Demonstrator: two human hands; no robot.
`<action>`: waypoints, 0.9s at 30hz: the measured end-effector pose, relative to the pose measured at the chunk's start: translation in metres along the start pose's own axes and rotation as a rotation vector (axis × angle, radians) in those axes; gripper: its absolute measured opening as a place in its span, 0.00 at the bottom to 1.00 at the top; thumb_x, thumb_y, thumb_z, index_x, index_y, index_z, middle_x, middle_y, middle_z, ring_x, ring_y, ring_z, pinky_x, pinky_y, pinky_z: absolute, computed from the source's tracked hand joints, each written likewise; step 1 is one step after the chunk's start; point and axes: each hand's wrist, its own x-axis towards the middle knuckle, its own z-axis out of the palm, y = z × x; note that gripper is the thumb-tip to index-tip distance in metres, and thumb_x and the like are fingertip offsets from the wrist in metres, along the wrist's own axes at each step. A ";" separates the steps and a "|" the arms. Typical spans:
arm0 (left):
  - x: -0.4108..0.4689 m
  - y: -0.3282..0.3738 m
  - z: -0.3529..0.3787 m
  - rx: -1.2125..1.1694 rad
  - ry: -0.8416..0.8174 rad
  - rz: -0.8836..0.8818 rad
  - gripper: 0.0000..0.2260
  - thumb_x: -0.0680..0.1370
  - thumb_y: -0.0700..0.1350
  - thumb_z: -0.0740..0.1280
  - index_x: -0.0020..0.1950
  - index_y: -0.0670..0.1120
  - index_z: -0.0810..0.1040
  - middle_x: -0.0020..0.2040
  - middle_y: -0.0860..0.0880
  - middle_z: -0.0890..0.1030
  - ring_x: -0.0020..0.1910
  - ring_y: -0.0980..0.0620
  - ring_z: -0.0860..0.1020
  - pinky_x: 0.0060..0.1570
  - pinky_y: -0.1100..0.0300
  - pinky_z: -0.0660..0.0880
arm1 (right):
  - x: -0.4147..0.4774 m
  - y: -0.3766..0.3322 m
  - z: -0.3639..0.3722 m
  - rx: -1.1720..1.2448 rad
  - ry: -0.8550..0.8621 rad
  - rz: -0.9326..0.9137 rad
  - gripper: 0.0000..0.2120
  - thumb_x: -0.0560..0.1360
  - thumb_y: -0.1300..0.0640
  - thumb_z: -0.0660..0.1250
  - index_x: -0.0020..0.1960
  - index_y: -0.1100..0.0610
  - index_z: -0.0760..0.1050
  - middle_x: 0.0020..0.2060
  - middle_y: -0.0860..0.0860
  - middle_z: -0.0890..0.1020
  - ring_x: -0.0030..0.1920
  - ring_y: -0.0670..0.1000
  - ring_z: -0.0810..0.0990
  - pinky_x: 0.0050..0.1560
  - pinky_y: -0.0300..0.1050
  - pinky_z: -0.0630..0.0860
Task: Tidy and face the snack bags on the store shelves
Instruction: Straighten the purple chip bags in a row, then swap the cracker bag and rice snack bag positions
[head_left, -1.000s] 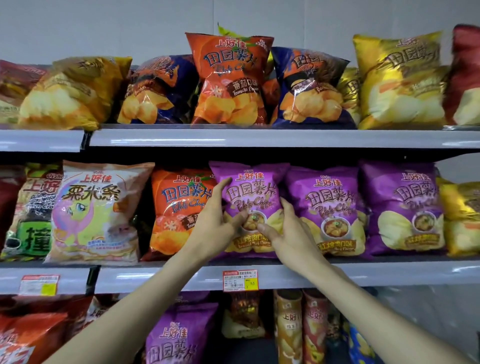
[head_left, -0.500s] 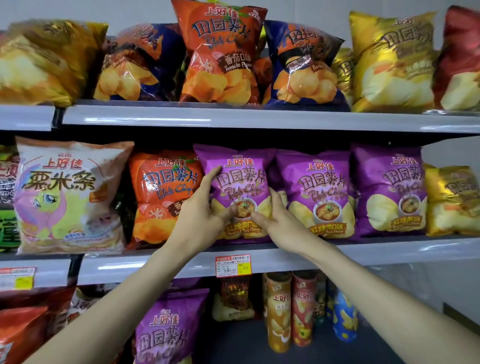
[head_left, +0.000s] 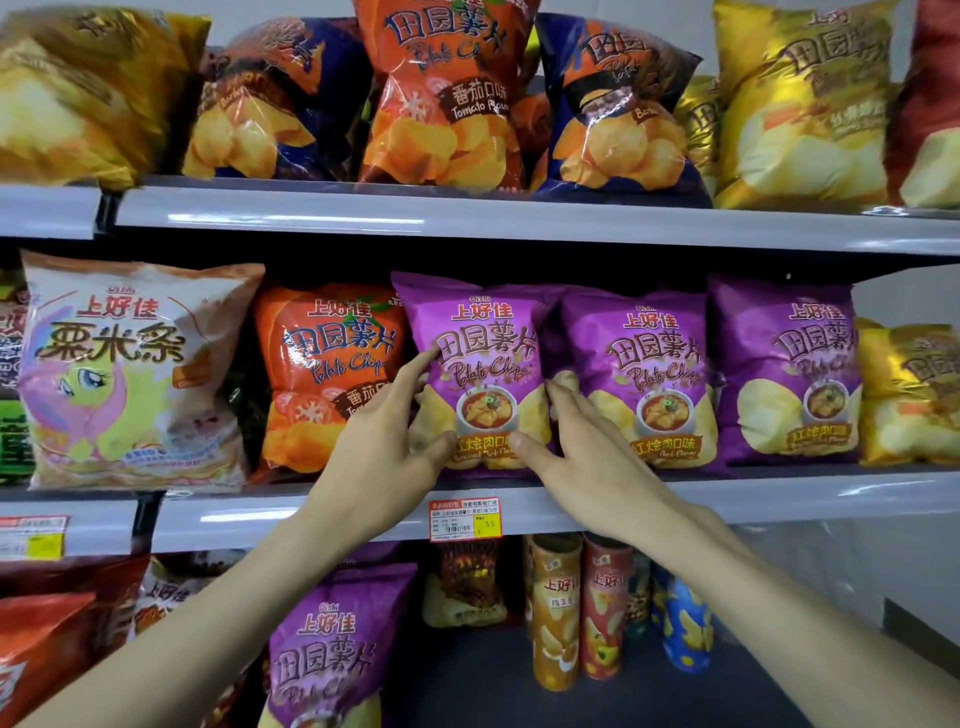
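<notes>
A purple potato-chip bag (head_left: 480, 338) stands upright and front-facing on the middle shelf (head_left: 779, 499). My left hand (head_left: 384, 441) grips its lower left edge, thumb on the front. On its lower right edge sits my right hand (head_left: 582, 452), fingers wedged between it and the neighbouring purple bag (head_left: 649, 364). A third purple bag (head_left: 784, 364) stands further right. An orange tomato-flavour bag (head_left: 322, 364) sits just left, partly behind my left hand.
A pale corn-stick bag (head_left: 130, 374) stands at the left, a gold bag (head_left: 909, 395) at the far right. The top shelf (head_left: 467, 218) carries orange, blue and gold bags. Below are a purple bag (head_left: 332, 660), chip canisters (head_left: 576, 608) and a price tag (head_left: 465, 519).
The camera has moved closer and tilted down. Both hands stay on the same purple bag, which now stands a little straighter; my left fingers have spread up its left edge.
</notes>
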 end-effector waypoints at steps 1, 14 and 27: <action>-0.002 0.001 -0.002 0.027 0.008 0.000 0.40 0.79 0.49 0.74 0.84 0.64 0.56 0.70 0.52 0.78 0.63 0.52 0.81 0.62 0.49 0.79 | -0.006 -0.003 -0.005 -0.027 -0.029 -0.009 0.40 0.83 0.35 0.59 0.85 0.50 0.45 0.85 0.47 0.48 0.84 0.50 0.51 0.82 0.51 0.56; -0.019 0.038 -0.069 0.466 -0.108 -0.169 0.22 0.73 0.64 0.61 0.61 0.59 0.82 0.44 0.61 0.84 0.46 0.54 0.83 0.49 0.50 0.82 | -0.020 -0.078 -0.020 -0.372 0.045 -0.351 0.27 0.82 0.33 0.54 0.72 0.48 0.71 0.67 0.45 0.75 0.70 0.51 0.67 0.68 0.59 0.60; -0.067 -0.014 -0.192 0.741 -0.148 -0.367 0.19 0.78 0.63 0.64 0.64 0.57 0.82 0.49 0.58 0.87 0.50 0.51 0.84 0.50 0.50 0.83 | 0.007 -0.179 0.066 -0.262 -0.048 -0.492 0.26 0.82 0.37 0.58 0.75 0.50 0.68 0.70 0.47 0.74 0.71 0.52 0.68 0.68 0.51 0.67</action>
